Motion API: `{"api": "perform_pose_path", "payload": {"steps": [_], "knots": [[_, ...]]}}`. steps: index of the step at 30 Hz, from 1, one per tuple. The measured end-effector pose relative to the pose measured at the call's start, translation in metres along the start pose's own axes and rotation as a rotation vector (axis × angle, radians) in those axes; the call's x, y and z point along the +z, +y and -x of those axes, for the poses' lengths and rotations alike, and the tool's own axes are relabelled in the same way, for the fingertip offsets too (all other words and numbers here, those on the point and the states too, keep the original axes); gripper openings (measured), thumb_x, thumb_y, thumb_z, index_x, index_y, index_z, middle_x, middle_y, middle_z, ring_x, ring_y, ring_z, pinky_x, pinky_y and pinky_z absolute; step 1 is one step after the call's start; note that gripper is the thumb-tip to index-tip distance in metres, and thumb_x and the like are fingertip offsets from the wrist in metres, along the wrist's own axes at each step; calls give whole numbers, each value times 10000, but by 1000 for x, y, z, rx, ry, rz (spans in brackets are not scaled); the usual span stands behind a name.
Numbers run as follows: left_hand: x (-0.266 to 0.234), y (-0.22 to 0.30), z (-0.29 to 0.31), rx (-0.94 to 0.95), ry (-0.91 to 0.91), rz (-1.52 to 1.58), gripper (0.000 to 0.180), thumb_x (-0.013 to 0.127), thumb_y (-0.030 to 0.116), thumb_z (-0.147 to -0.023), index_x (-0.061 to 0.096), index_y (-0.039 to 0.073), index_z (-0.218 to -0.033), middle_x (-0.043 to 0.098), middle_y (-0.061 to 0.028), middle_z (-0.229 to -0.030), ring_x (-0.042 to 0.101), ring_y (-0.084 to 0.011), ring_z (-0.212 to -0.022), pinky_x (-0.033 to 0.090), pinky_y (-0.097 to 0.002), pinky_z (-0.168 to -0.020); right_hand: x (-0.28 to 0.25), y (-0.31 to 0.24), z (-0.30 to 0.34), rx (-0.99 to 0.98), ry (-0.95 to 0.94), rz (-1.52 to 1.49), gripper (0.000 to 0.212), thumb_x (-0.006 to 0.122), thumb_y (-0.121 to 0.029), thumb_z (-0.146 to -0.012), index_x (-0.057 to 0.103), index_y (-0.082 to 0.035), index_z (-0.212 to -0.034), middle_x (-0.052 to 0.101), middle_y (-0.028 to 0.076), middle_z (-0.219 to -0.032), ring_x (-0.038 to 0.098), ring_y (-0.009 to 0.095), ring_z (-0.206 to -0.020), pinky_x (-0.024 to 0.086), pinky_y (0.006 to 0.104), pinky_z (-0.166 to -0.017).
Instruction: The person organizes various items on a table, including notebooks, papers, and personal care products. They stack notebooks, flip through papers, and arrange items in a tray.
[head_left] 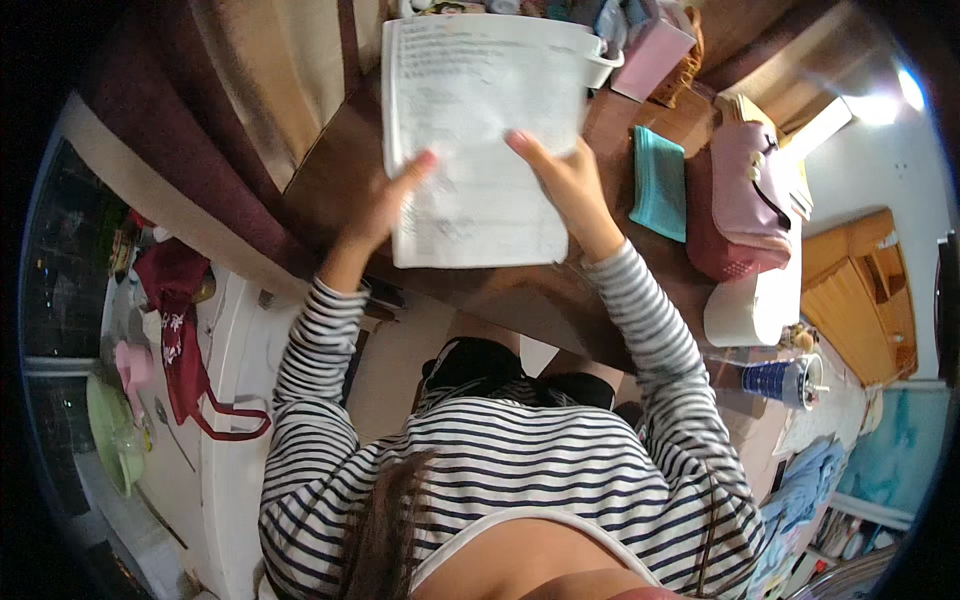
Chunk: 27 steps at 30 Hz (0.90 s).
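Note:
A stack of white paper sheets [480, 110], with rows of faint print or writing too blurred to make out, is held up over the dark brown table [335, 165]. My left hand [385, 200] grips its left edge, thumb lying on the front page. On the opposite side my right hand [570, 185] clasps the right edge, its thumb also across the page. The other fingers of both hands are hidden behind the sheets. A folded teal cloth [659, 185] lies on the table to the right of my right hand.
Right of the cloth stands a pink pouch [745, 195], with a white roll [735, 312] nearer me. A blue patterned cup with a straw [775, 381] is farther right. Behind the sheets are a pink box [655, 50] and a white container [602, 68]. Curtains [290, 80] hang at the left.

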<state>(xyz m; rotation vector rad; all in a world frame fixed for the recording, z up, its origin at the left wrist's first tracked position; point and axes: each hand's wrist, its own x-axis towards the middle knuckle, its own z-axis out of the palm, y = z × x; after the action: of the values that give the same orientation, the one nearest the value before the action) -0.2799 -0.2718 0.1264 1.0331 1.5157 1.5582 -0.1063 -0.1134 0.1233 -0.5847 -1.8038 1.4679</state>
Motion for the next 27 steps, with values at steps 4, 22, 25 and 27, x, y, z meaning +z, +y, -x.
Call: {"api": "perform_pose_path", "payload": {"steps": [4,22,25,27], "knots": [[-53,-21,-39,-84,-130,156,724,446,520,-941,350,-62,-1361,442,-174,-1332,429,-229,-1212,362,-337,-1016,21,5,-30,296,-120,212,693,648,-564,-796,634,87,-1031,667,218,-939,671,294,-871,524,344,-776],[209,86,11,734,-467,-834,596,507,276,-939,266,10,-1414,359,-225,-1384,333,-376,-1308,273,-421,-1081,-108,-122,196,-348,437,613,179,691,-193,-782,563,-69,-773,552,63,-546,555,230,-436,412,325,-400],[298,111,22,709,-808,-500,476,483,222,-949,355,38,-1369,408,-173,-1366,394,-315,-1276,302,-395,-1064,-168,-141,267,-686,966,636,133,592,-158,-843,591,-60,-752,530,31,-578,423,123,-418,318,254,-390],[358,114,7,883,-839,-506,347,473,155,-940,468,6,-1253,520,-191,-1222,493,-305,-1171,368,-359,-999,-221,-156,301,-608,1424,719,276,450,-208,-923,555,-72,-708,474,15,-607,331,81,-443,250,239,-412]]}}
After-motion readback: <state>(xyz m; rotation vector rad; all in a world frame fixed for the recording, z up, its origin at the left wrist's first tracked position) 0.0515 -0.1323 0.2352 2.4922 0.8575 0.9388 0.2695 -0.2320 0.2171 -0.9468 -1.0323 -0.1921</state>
